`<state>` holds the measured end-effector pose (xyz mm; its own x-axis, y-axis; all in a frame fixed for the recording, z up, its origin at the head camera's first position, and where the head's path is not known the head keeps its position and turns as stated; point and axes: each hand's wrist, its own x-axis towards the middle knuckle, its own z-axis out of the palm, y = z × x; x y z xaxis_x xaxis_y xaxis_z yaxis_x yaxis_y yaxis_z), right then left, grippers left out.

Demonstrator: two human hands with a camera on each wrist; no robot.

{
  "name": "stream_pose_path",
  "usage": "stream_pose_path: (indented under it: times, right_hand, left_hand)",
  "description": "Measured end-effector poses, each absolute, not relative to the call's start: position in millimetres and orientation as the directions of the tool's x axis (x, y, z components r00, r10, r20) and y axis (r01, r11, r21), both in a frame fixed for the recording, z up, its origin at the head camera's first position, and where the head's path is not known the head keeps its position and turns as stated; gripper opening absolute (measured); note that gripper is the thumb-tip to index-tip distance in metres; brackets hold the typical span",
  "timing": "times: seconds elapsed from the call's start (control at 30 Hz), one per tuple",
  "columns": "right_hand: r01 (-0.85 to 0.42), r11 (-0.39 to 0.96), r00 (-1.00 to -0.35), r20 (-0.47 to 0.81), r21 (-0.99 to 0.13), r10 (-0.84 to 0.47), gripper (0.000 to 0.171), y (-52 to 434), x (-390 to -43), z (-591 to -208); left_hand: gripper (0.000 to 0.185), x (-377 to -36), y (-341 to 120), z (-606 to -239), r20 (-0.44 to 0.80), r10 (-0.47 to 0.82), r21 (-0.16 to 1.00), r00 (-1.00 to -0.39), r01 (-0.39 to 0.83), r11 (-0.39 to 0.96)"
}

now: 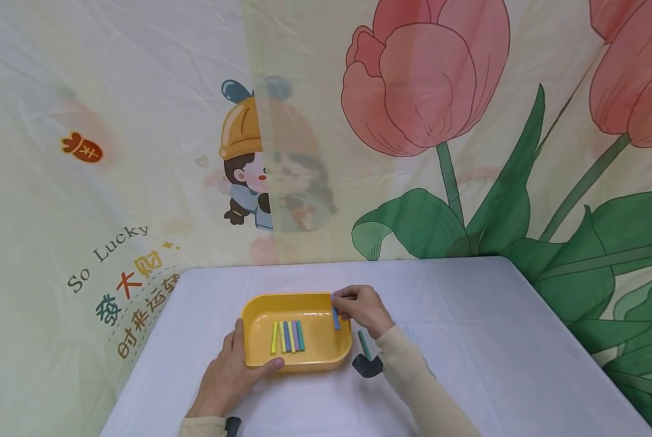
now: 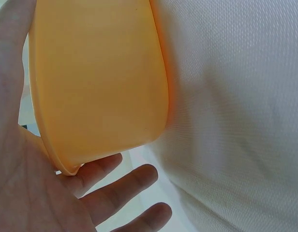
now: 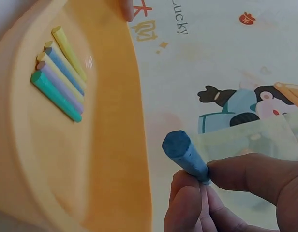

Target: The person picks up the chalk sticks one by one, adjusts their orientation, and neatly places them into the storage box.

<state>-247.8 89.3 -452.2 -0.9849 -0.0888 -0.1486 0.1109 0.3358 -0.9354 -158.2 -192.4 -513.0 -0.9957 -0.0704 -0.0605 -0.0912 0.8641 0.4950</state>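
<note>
A yellow plastic tray [image 1: 260, 303] sits on the white table, with several chalk sticks [image 1: 287, 337] side by side inside; the sticks [image 3: 59, 72] are yellow, blue, lilac and green. My left hand [image 1: 233, 370] holds the tray's near left corner, thumb along the front rim, and the tray's outer wall [image 2: 96, 82] lies against that palm. My right hand [image 1: 361, 309] pinches a blue chalk stick [image 1: 335, 315] over the tray's right edge; the blue stick [image 3: 185, 154] sits between thumb and fingertips. A green chalk stick [image 1: 364, 345] lies on the table just right of the tray.
A small dark object [image 1: 367, 366] rests on the table beside the green stick. The white tablecloth [image 1: 495, 352] stretches to the right and back. Printed fabric backdrops with a tulip [image 1: 424, 73] and a cartoon figure hang behind the table.
</note>
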Motion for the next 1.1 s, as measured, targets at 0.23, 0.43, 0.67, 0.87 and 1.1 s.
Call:
stream_pose_path:
  times: [0.23,0.43,0.67,0.87,1.1]
  right_hand:
    - [0.116,0.304,-0.983,-0.152,-0.946,-0.099,0.022,72,-250,-458]
    - [0.115,0.293,-0.982,-0.153,-0.949,-0.112,0.021,58,-251,-466]
    - [0.112,0.302,-0.981,-0.154,-0.947,-0.120,0.020,48,-252,-478]
    - [0.114,0.353,-0.981,-0.162,-0.929,-0.109,0.019,39,-255,-482]
    - [0.119,0.436,-0.981,-0.173,-0.892,-0.088,0.015,29,-257,-494]
  left_hand:
    - [0.140,-157,-193,-511,-0.075,-0.067,0.499,-0.995,-0.095,0.862]
    - [0.140,-157,-193,-511,-0.080,-0.075,0.498,-0.994,-0.105,0.861]
    - [0.140,-160,-192,-513,-0.084,-0.079,0.499,-0.993,-0.111,0.860]
    - [0.140,-161,-193,-514,-0.073,-0.074,0.491,-0.995,-0.101,0.865]
    - [0.141,-161,-193,-515,-0.074,-0.076,0.489,-0.994,-0.103,0.866]
